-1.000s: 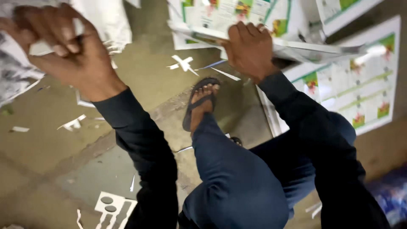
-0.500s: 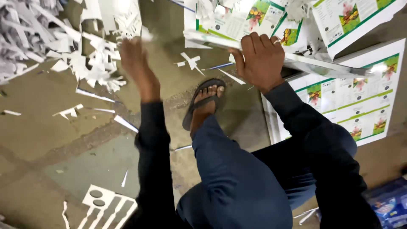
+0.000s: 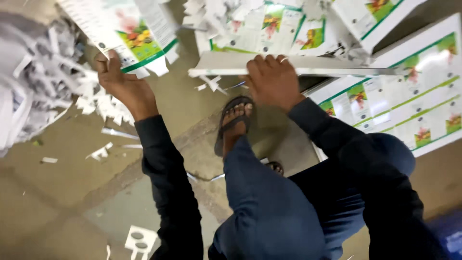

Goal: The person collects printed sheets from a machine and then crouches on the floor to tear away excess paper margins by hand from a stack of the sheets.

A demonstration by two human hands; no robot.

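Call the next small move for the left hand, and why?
Probably lift the printed carton sheet clear of the stack. The left hand pinches its lower edge, while the right hand presses flat on the stack of sheets, seemingly steadying it. Loose paper scraps lie on the floor beside it.

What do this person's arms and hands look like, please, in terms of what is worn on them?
Both arms are covered by long, dark, nearly black sleeves that reach the wrists, plain with no visible pattern or markings. The left hand and right hand are bare: no gloves, and no watch, ring or wristband can be made out.
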